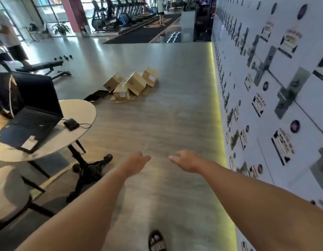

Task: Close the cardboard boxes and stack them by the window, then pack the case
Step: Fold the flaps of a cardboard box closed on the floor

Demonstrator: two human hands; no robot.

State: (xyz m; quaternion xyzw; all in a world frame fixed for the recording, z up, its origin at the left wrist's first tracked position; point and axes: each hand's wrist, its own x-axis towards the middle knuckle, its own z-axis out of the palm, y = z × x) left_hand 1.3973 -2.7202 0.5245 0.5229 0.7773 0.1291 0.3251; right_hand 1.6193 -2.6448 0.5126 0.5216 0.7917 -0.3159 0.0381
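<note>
Several brown cardboard boxes [132, 84] lie tumbled in a heap on the floor some way ahead, some with flaps hanging open. A flat black case [96, 96] lies open on the floor just left of the heap. My left hand [137, 161] and my right hand [184, 160] reach forward over bare floor, well short of the boxes. Both have relaxed fingers and hold nothing.
A round white table [81, 113] at the left carries a laptop [28, 116] and a small black device. A wall with posters [265, 105] runs along the right. A weight bench [48, 67] stands further left, windows behind it. My sandalled foot [157, 240] shows below.
</note>
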